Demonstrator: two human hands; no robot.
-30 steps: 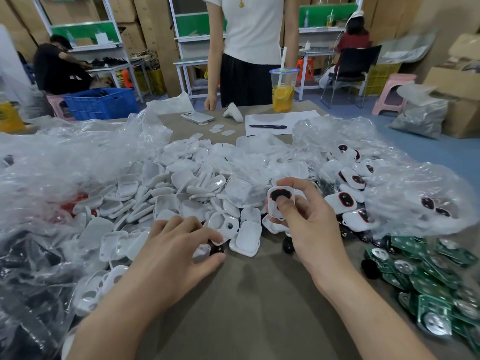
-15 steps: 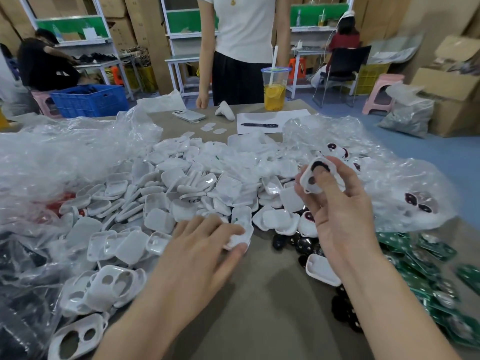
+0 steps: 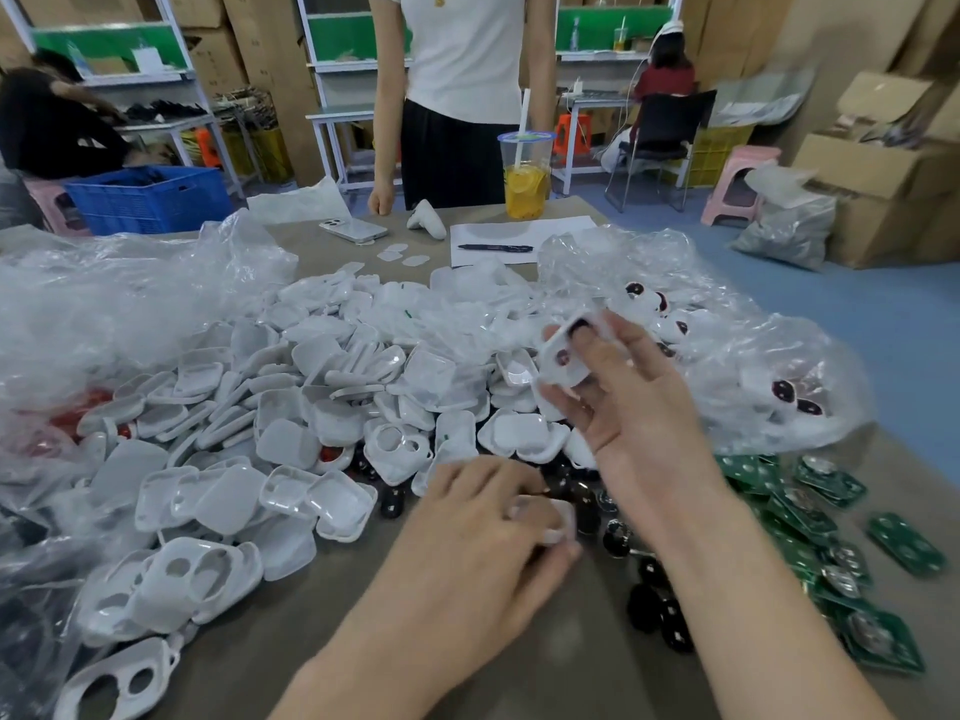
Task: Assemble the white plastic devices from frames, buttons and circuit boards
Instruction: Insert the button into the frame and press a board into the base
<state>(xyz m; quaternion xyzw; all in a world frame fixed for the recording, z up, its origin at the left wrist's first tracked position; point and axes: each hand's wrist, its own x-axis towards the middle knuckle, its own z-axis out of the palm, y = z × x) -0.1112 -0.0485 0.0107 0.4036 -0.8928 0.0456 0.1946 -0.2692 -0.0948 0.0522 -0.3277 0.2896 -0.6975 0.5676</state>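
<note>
**Two hands, one light frame held by its edges**

One frame (image 3: pixel 566 374), white with two dark buttons (image 3: pixel 562 357) seated in it, is pinched in the right hand (image 3: pixel 631 413), thumb across its face and fingers (image 3: pixel 569 405) curled behind. It looks light, thin-walled and stiff, and smooth enough to slip. I judge the rim the safest hold, since pressing the middle could pop the buttons out.

Below it and nearer the body, the left hand (image 3: pixel 478 543) curls its fingers over a small white part (image 3: pixel 553 517); blur hides what it is. Loose buttons (image 3: pixel 647 605), black and glossy, lie just right of those fingertips on the surface (image 3: pixel 597 678). Green boards (image 3: pixel 810 517) lie right of the right wrist; they look rigid but likely delicate, best taken by the edges. White shells (image 3: pixel 311 407) are heaped beyond both hands.
</note>
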